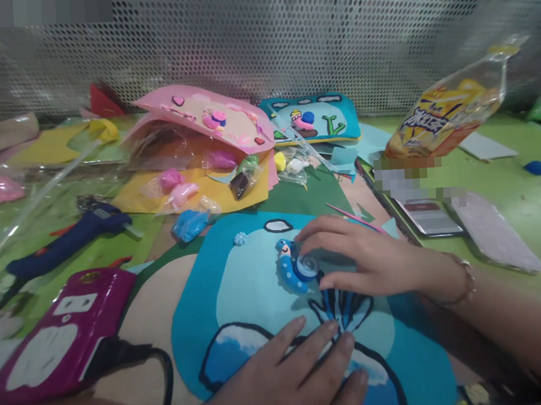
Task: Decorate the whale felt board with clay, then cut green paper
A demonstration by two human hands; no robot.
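A blue clay snail point(292, 266) with a spiral shell and white dots lies on a blue paper sheet point(193, 291) with a paler blue middle. My right hand point(359, 252) curves over the snail's shell, fingers and thumb apart; the fingertips are at the shell's upper edge, and I cannot tell whether they press on it. My left hand point(301, 370) lies flat on the lower part of the sheet, fingers spread, partly covering black-outlined blue and white shapes point(235, 352). A small ridged blue clay piece point(240, 238) and a white black-rimmed cloud point(278, 225) are near the top.
To the left are a dark blue glue gun point(68, 237) and a purple power strip point(64, 334) with a black plug. Bagged clay point(190, 223), a pink craft sheet point(202, 115) and another blue snail craft point(311, 119) lie behind. A snack bag point(447, 117) and phone point(428, 217) are right.
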